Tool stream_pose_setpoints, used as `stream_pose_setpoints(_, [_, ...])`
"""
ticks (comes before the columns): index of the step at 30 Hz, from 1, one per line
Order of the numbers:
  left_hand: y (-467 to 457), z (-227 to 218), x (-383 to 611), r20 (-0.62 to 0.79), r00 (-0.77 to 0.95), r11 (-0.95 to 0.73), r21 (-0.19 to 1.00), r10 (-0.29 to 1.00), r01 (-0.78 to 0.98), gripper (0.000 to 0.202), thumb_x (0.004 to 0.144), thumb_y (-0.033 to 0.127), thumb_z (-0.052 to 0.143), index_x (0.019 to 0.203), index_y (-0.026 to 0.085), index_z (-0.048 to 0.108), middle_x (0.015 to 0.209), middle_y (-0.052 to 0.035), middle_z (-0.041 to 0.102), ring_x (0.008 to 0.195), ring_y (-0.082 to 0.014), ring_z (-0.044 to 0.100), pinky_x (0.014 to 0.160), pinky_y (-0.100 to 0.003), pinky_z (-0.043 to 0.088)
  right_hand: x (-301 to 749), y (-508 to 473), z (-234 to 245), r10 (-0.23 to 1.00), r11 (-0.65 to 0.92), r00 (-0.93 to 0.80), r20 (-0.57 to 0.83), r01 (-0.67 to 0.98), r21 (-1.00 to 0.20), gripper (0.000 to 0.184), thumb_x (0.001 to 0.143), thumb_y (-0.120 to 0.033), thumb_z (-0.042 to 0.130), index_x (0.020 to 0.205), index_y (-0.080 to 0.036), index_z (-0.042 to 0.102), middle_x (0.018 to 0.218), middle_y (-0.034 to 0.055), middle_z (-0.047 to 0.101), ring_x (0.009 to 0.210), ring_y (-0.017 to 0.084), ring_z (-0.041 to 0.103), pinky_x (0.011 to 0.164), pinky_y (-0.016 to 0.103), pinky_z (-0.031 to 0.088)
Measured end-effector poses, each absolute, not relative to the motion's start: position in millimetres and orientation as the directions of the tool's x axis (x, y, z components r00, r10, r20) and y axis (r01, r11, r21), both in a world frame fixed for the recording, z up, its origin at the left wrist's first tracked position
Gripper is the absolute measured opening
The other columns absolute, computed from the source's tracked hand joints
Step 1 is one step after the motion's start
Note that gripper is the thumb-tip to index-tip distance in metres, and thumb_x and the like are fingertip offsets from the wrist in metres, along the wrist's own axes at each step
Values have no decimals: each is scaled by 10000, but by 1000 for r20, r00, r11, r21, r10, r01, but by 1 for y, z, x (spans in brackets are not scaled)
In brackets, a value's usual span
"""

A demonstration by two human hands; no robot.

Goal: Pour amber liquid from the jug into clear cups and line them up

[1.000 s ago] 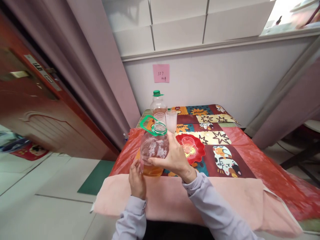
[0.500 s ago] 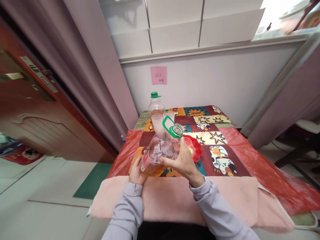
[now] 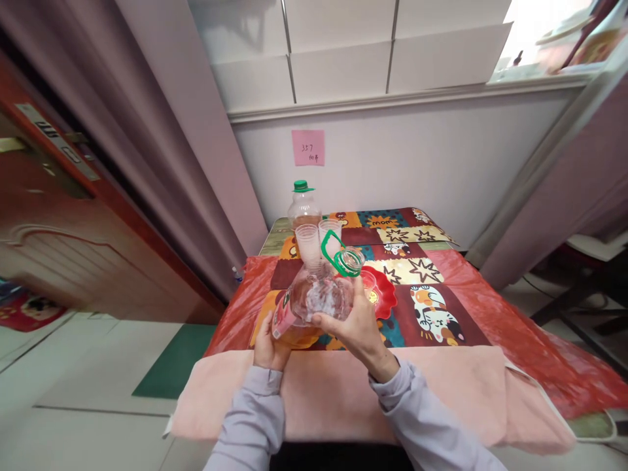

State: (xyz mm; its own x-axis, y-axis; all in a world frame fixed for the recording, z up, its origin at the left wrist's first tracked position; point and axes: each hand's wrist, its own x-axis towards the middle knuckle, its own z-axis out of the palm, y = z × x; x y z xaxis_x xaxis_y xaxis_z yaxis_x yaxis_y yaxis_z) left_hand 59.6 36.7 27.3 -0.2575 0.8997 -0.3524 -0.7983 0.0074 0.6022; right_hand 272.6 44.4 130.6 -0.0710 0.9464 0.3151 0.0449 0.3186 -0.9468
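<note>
A clear plastic bottle (image 3: 318, 297) with a green ring handle at its uncapped neck is tilted, mouth to the upper right. Low on its body, near the pink label, my left hand (image 3: 269, 345) supports it. My right hand (image 3: 356, 324) grips it around the shoulder, thumb across the near side. Just beyond the bottle stand two stacks of clear plastic cups, one left (image 3: 307, 243) and one right (image 3: 330, 232). A red flower-shaped dish (image 3: 385, 291) lies past my right hand, partly hidden by the bottle neck and hand.
Behind the cups stands another clear bottle (image 3: 305, 208) with a green cap. Patterned mats (image 3: 432, 314) and red plastic sheeting (image 3: 235, 314) cover the table, with a pink cloth (image 3: 338, 392) along the near edge. A wall with a pink note (image 3: 309, 148) rises behind.
The bottle has tipped slightly more, its mouth moving a little right and down. Both hands keep their hold on it. The view has shifted slightly.
</note>
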Motion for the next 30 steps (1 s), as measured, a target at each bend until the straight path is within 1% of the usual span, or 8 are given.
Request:
stream_pose_setpoints(4, [35,36,58,-268,-303,-70,633,915,-771,494,965,386,559,1402,180,658,1335,-128,733,1322,-307,642,1129,-480,512,262,46,130,930,359,-70,360,-27,-933,807,632,-563,923,1250,-249,509,1222,110,728,1115,315,723,982,478,595])
stream_pose_setpoints(8, [31,48,60,-177,-291,-86,703,940,-706,555,964,538,522,1373,194,673,1407,-156,686,1332,-354,625,1077,-511,551,250,53,125,935,333,-67,349,-175,-926,810,683,-603,873,1291,-259,463,1317,132,693,1205,314,703,1009,458,592])
stream_pose_setpoints(11, [30,54,63,-109,-317,-121,771,942,-625,614,948,636,477,1364,230,677,1467,-142,646,1318,-377,628,1054,-534,565,242,59,117,934,316,-87,345,-245,-917,846,685,-603,875,1319,-261,430,1333,139,683,1214,308,702,1028,459,584])
stream_pose_setpoints(15, [32,56,62,-42,-453,-234,811,891,-536,571,964,613,441,1368,276,663,1546,-112,581,1370,-363,592,1067,-547,553,235,67,106,918,344,-95,385,-289,-893,888,705,-609,866,1365,-251,392,1372,161,650,1287,322,659,1086,489,546])
stream_pose_setpoints(18, [33,57,59,2,-487,-269,837,873,-477,584,978,597,419,1411,267,630,1578,-134,542,1398,-361,570,1072,-562,543,234,71,101,902,384,-96,421,-270,-883,948,758,-667,804,1460,-217,354,1451,192,591,1420,341,549,1163,512,482])
stream_pose_setpoints(20, [32,57,57,24,-487,-276,847,873,-454,598,976,605,418,1441,276,600,1601,-127,518,1416,-354,555,1083,-559,535,235,73,97,895,400,-110,433,-238,-885,986,788,-718,753,1511,-195,333,1505,201,547,1471,341,493,1191,503,458])
stream_pose_setpoints(25, [33,55,51,12,-570,-303,856,821,-419,629,951,625,458,1458,271,566,1625,-95,497,1453,-357,507,1092,-523,536,238,80,88,906,376,-135,402,-180,-909,1053,783,-812,693,1561,-184,363,1537,192,535,1459,342,513,1176,463,482])
stream_pose_setpoints(30, [39,53,49,15,-640,-370,825,768,-426,594,936,552,520,1433,238,607,1595,-88,536,1466,-366,486,1153,-518,481,241,85,79,934,327,-105,342,-139,-935,1100,751,-792,744,1593,-179,389,1581,188,512,1474,363,497,1180,486,479])
